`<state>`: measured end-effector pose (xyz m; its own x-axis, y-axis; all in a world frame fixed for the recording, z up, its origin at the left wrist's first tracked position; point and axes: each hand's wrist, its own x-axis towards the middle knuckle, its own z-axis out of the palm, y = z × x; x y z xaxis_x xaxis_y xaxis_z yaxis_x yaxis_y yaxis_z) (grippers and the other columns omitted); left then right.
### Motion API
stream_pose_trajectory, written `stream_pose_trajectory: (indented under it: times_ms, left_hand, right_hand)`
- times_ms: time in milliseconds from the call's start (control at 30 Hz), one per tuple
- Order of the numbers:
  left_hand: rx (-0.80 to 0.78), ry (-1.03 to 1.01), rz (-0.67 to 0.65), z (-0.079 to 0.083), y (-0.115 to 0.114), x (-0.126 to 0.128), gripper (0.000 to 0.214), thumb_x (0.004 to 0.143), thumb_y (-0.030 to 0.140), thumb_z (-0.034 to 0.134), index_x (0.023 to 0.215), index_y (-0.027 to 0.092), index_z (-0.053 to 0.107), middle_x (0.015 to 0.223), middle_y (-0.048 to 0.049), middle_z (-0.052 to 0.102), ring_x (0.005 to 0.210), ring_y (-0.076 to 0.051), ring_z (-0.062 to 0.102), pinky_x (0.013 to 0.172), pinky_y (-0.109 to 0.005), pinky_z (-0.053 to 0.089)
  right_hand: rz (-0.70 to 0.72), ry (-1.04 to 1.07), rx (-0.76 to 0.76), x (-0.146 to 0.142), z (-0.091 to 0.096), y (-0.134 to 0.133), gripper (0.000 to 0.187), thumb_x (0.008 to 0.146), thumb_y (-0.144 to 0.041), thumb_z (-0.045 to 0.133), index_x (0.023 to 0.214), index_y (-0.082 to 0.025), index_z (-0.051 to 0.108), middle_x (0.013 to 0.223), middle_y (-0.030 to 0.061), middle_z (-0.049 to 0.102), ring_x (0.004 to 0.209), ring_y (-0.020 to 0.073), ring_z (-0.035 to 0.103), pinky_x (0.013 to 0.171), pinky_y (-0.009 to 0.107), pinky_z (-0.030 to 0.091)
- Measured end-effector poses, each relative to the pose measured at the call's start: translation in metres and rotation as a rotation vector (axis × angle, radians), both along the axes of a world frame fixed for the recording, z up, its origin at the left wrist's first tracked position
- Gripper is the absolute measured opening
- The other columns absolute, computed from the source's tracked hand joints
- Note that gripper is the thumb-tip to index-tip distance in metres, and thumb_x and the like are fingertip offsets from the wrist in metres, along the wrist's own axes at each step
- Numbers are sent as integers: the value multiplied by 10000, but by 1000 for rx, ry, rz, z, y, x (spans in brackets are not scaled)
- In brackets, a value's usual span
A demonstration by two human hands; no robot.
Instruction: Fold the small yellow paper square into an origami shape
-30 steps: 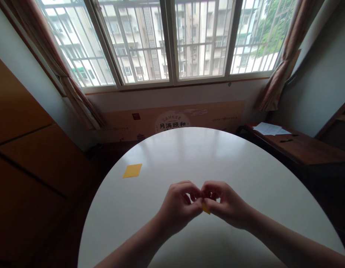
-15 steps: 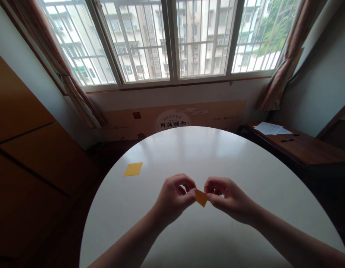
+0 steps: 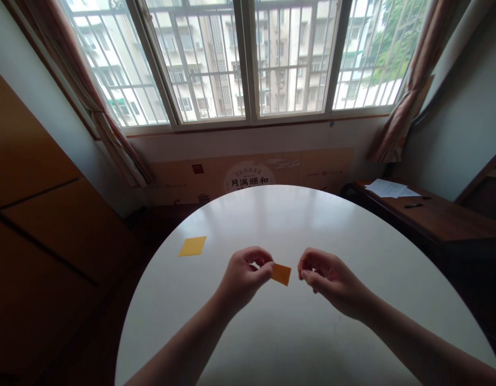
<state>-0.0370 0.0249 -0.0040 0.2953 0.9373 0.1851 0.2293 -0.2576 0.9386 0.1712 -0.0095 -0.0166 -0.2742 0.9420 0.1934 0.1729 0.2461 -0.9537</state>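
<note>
My left hand [image 3: 245,273] pinches one edge of a small orange paper piece [image 3: 280,274] between thumb and forefinger, holding it just above the round white table [image 3: 296,225]. To the right of the paper, my right hand [image 3: 326,276] hovers a short gap away, fingers curled into a loose pinch with nothing visible in them. A second yellow-orange paper square [image 3: 192,246] lies flat on the table to the left, well apart from both hands.
A brown side desk [image 3: 436,214] at the right carries white papers [image 3: 388,188] and a dark pen [image 3: 412,205]. Behind the table stands a printed cardboard panel [image 3: 248,177] under a barred window. Wooden cabinets [image 3: 35,214] line the left.
Both hands were pressed together on the orange piece; they moved apart. The right hand has let go, and the left hand alone now holds the paper, a little higher and farther out.
</note>
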Motion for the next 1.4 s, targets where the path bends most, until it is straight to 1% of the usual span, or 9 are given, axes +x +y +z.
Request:
stream_pose_trajectory:
  times_ms: [100, 167, 300, 533, 700, 867, 1033, 1200, 1400]
  left_hand:
    - [0, 59, -60, 0, -2, 2, 81, 726, 208, 624, 691, 144, 659, 660, -11, 607, 599, -118, 524, 522, -210, 416]
    - [26, 98, -91, -1, -5, 5, 81, 736, 201, 620, 697, 145, 664, 673, -14, 618, 614, -123, 541, 534, -211, 429]
    - [48, 106, -105, -2, -9, 9, 82, 746, 200, 614, 690, 147, 645, 672, -14, 614, 616, -124, 548, 526, -207, 427]
    - [26, 40, -121, 0, -12, 9, 100, 755, 238, 605, 705, 151, 593, 697, -11, 581, 632, -132, 535, 529, -223, 438]
    - [7, 43, -140, -2, -13, 9, 57, 715, 201, 583, 692, 149, 589, 699, -9, 582, 628, -131, 546, 537, -226, 435]
    - [8, 85, -152, -6, -13, 10, 31, 678, 171, 572, 663, 154, 592, 691, -11, 600, 626, -128, 545, 542, -220, 427]
    - [1, 112, -164, -1, -15, 8, 48, 676, 181, 578, 635, 155, 582, 636, 5, 575, 587, -116, 505, 524, -214, 395]
    - [36, 179, -146, 1, -12, 7, 80, 687, 195, 575, 618, 156, 580, 592, 19, 543, 565, -107, 456, 522, -216, 363]
    - [50, 223, -137, -5, 0, 1, 74, 698, 172, 540, 631, 167, 572, 584, 35, 528, 542, -97, 440, 528, -213, 369]
  right_hand:
    - [-18, -5, 44, -2, -1, -1, 142, 871, -304, 610, 899, -173, 659, 827, 43, 659, 706, 164, 572, 554, 249, 454]
    - [-10, -59, 69, -5, -3, -1, 159, 873, -320, 649, 927, -178, 696, 854, 51, 697, 726, 170, 603, 572, 249, 467]
    - [3, -103, 73, -12, -10, 1, 141, 875, -285, 666, 804, -172, 713, 704, 17, 666, 632, 139, 572, 539, 232, 430]
    - [10, 98, -56, -17, -15, 1, 235, 871, -383, 683, 807, -157, 692, 709, 20, 637, 629, 139, 550, 504, 226, 445]
    - [-1, 68, 39, -20, -14, -1, 164, 871, -325, 679, 825, -169, 702, 740, 19, 652, 645, 135, 558, 542, 229, 454]
    - [2, 13, 58, -22, -13, -2, 169, 876, -316, 656, 809, -168, 703, 736, 24, 665, 629, 136, 568, 525, 227, 445]
    - [-31, -19, 111, -24, -8, -7, 166, 884, -291, 627, 794, -172, 699, 738, 24, 668, 651, 141, 584, 542, 228, 439]
    - [-63, 34, 72, -21, -9, -5, 162, 877, -307, 633, 804, -173, 686, 711, 8, 632, 590, 123, 544, 510, 227, 446]
    - [-119, 128, -26, -12, -15, 5, 250, 864, -407, 649, 850, -158, 667, 714, 19, 634, 587, 135, 550, 475, 236, 470]
